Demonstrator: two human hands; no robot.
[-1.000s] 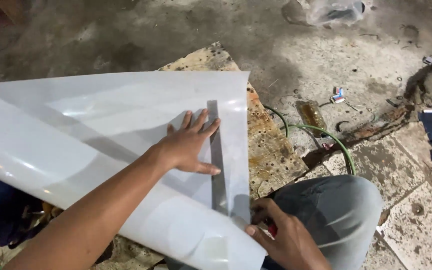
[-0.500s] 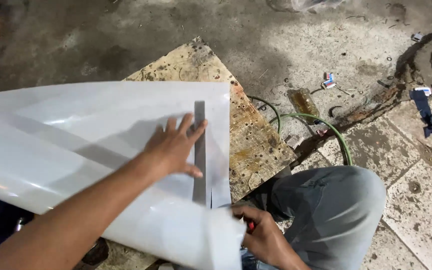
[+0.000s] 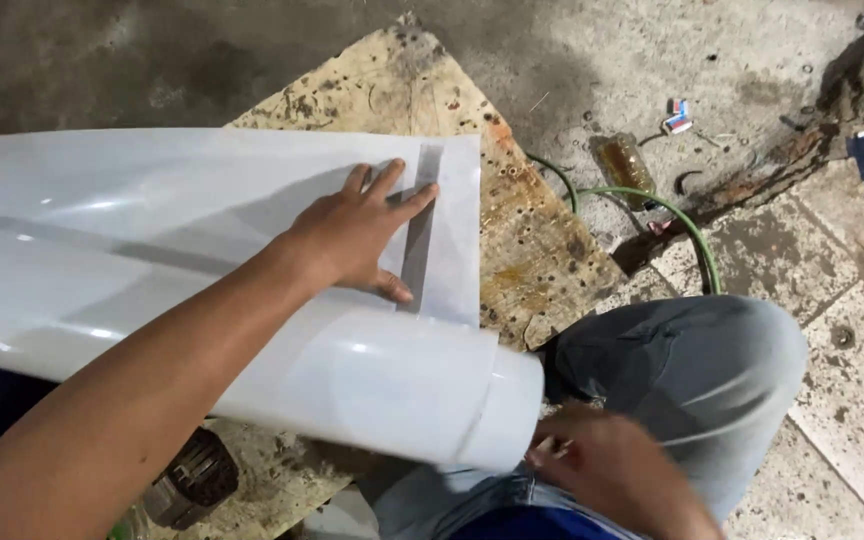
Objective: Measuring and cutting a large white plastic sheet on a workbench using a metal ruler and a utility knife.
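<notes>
A glossy white plastic sheet (image 3: pixel 132 230), partly rolled, lies across a stained wooden board (image 3: pixel 512 230), its roll axis running left to right. The left hand (image 3: pixel 357 235) presses flat, fingers spread, on 1 grey metal straightedge (image 3: pixel 419 225), whose long axis points away from the person. The right hand (image 3: pixel 602 470), blurred beside the roll's end, sits nearer the knee; I cannot tell its grip.
</notes>
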